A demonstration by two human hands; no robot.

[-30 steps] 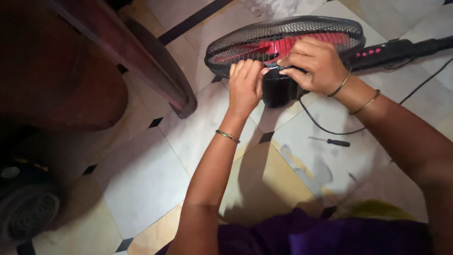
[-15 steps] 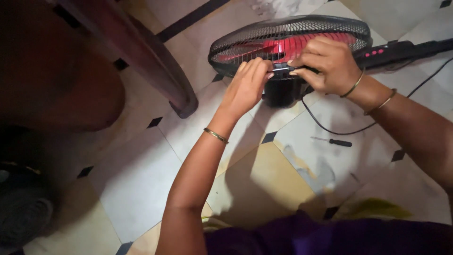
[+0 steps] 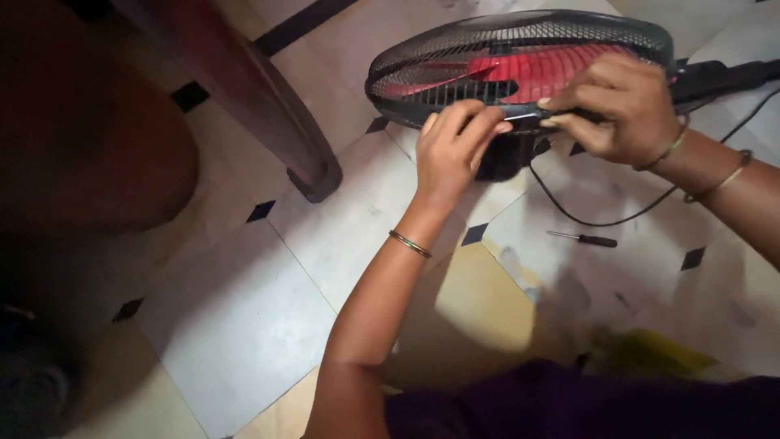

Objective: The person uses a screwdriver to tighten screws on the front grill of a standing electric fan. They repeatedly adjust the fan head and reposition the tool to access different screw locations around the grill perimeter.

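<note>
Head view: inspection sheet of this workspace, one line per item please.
Surface: tiled floor, pale with small dark diamond insets.
Job's things: fan lying flat, black wire grille, red blades.
Clutter: screwdriver loose on the tiles; yellow-green item, blurred.
Grippers: left hand and right hand pinch the grille rim; whether a tool is held cannot be told.
Cables: black cord loops beside the fan.
Surroundings: dark wooden furniture leg.

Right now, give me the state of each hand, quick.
Left hand: fingers curled on the fan guard's rim, gripping it.
Right hand: closed on the rim, pinching a thin metal tool.
</note>
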